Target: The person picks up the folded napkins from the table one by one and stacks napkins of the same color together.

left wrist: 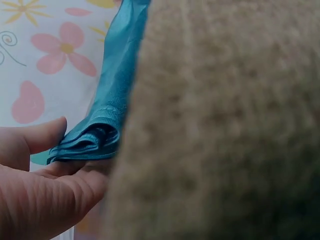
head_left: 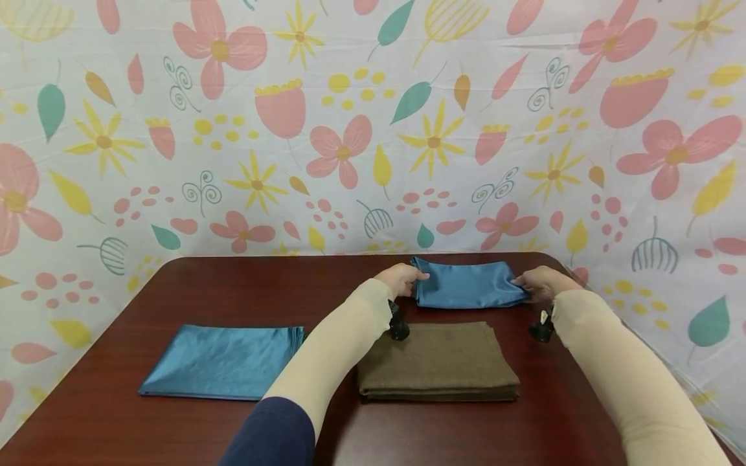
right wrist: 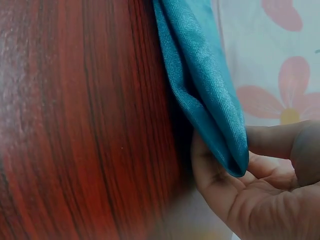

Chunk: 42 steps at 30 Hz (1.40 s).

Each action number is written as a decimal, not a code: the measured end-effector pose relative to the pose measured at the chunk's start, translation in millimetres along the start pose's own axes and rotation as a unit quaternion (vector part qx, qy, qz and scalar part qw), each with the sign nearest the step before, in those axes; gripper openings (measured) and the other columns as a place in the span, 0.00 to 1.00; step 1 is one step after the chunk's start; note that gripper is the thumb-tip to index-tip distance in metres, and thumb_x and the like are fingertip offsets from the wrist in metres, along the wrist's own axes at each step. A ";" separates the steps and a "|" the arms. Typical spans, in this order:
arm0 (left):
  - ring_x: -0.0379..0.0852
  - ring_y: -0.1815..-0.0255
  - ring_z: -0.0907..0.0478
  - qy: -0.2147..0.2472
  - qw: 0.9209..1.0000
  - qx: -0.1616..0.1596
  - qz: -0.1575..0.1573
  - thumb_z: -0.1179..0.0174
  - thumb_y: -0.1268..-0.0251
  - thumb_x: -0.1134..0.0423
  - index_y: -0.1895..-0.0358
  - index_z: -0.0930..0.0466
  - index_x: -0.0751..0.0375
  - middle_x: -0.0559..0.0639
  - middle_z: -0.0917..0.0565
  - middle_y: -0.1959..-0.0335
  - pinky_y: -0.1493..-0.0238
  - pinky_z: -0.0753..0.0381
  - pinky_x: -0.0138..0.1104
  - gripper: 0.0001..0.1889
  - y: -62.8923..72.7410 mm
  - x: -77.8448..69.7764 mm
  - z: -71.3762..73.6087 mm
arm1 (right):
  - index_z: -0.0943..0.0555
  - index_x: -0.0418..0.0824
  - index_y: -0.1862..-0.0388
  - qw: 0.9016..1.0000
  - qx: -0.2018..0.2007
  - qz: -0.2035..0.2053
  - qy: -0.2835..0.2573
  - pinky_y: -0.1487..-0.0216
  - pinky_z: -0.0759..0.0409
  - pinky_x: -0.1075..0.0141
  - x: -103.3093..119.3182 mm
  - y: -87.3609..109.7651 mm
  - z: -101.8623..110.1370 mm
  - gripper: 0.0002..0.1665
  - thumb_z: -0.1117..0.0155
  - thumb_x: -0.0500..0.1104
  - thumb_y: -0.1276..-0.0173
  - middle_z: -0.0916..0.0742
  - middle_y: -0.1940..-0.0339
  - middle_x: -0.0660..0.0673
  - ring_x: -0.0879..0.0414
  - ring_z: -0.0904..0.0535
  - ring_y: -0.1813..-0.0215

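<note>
Both hands hold a small folded blue cloth [head_left: 466, 285] with a satin sheen, at the back right of the table. My left hand [head_left: 402, 278] pinches its left end, thumb on top and fingers beneath. The left wrist view shows the stacked folds of the blue cloth [left wrist: 112, 95] at that end. At the opposite end, my right hand [head_left: 544, 283] pinches the corner, fingers under the folded edge [right wrist: 212, 90]. Directly in front of the held cloth lies a thick folded brown cloth [head_left: 440, 362], which blurs across much of the left wrist view.
A larger folded blue cloth [head_left: 218, 362] lies flat on the left of the dark red wooden table [head_left: 99, 401], partly behind my left sleeve. A white flowered curtain [head_left: 373, 129] hangs right behind the table's back edge and along the right side.
</note>
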<state>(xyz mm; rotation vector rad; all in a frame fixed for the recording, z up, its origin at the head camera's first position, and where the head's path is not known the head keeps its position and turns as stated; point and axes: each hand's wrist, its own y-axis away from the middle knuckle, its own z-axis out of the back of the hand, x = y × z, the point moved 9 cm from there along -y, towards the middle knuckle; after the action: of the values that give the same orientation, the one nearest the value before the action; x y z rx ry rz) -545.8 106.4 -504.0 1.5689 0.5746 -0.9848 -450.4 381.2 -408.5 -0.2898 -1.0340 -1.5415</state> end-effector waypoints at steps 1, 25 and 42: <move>0.58 0.25 0.42 -0.006 1.000 -0.002 0.000 0.31 0.41 0.62 0.24 0.47 0.58 0.59 0.41 0.24 0.33 0.29 0.48 0.44 -2.6 0.5 1.2 | 0.47 0.14 0.31 1.000 0.002 0.000 -0.012 0.37 0.24 0.50 0.5 -0.1 -1.5 0.35 0.54 0.41 0.24 0.46 0.30 0.16 0.28 0.47 0.27; 0.54 0.26 0.39 0.009 0.995 -0.067 -0.070 0.49 0.26 0.68 0.25 0.46 0.65 0.59 0.40 0.25 0.31 0.31 0.43 0.30 119.0 -29.1 25.5 | 0.65 0.20 0.26 0.991 0.016 -0.010 -0.133 0.24 0.43 0.49 20.3 14.9 -4.5 0.43 0.55 0.42 0.22 0.54 0.25 0.22 0.33 0.54 0.22; 0.59 0.24 0.45 -0.024 0.993 -0.072 -0.095 0.43 0.30 0.66 0.23 0.54 0.65 0.62 0.45 0.24 0.31 0.32 0.47 0.38 134.9 -42.8 53.5 | 0.38 0.46 0.78 0.981 0.036 0.018 -0.191 0.65 0.33 0.69 47.3 21.7 -11.3 0.20 0.53 0.40 0.22 0.34 0.81 0.54 0.62 0.38 0.76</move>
<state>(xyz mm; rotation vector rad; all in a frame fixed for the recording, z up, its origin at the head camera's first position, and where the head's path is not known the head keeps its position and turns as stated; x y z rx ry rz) -475.7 28.9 -394.6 1.3772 0.7552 -1.0970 -439.8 343.2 -372.8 -0.5657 -1.3724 -1.4419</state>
